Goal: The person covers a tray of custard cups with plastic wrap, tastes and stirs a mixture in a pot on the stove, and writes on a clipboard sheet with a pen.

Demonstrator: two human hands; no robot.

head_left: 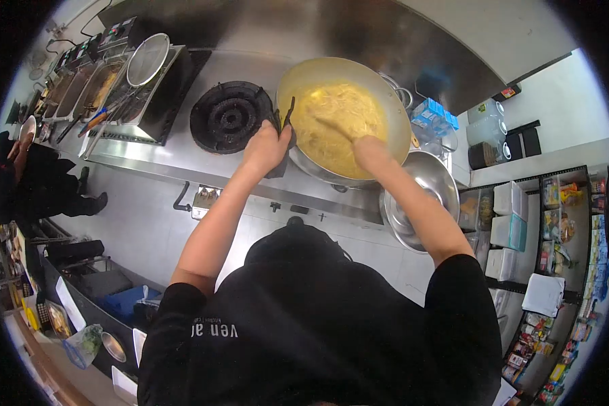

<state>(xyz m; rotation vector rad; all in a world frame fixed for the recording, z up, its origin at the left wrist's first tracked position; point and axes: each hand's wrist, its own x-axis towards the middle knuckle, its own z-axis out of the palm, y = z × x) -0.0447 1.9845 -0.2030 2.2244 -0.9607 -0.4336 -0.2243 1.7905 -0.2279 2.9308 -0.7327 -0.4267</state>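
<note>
A large wide wok (398, 101) sits on the stove with a thick yellow mixture (342, 101) in it. At its left edge, my left hand (266, 146) is closed around a dark cloth (284, 139) pressed to the wok's side; any handle beneath is hidden. My right hand (374, 157), smeared by motion, reaches over the near right rim. It grips a brownish long-handled stirring utensil (333, 124) whose far end dips into the mixture. Whether that end is a spatula or a spoon is not clear.
A bare black burner (231, 116) lies left of the wok. Fryers with a round strainer (148, 59) stand farther left. A metal bowl (423, 199) is under my right forearm. Stocked shelves (511, 216) line the right side. Another person (40, 169) stands at far left.
</note>
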